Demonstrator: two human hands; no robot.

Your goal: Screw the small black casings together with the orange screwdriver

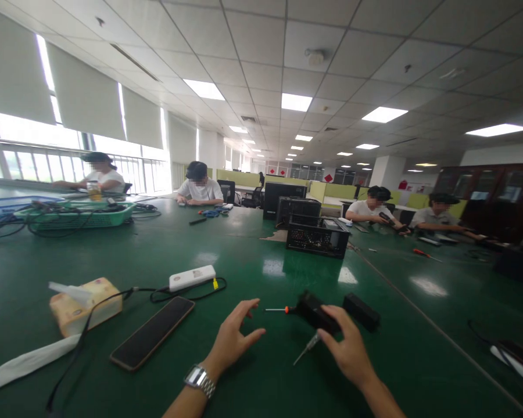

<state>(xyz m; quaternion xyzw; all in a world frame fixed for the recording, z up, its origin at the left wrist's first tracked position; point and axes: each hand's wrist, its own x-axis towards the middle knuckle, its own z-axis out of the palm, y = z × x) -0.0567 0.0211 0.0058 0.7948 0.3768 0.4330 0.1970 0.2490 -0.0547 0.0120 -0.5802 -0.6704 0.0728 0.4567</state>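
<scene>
My right hand (346,342) has its thumb and fingers around one end of a black box-shaped device (317,313), blurred by motion. Just under that thumb is a thin screwdriver (305,349) with a pale handle; whether the hand touches it I cannot tell. My left hand (235,334), with a metal watch on its wrist, is held over the table with thumb and fingers apart and nothing in them. Between the hands lies another screwdriver (276,310) with an orange collar, its handle partly behind the black device. To the right rests a second black block (361,312).
On the green table (244,261), a phone (153,333), a tissue pack (87,305) and a white power strip (192,277) with a black cord lie at left. Opened computer cases (317,238) stand farther back. A green basket (78,217) holds cables. Several people sit around the table.
</scene>
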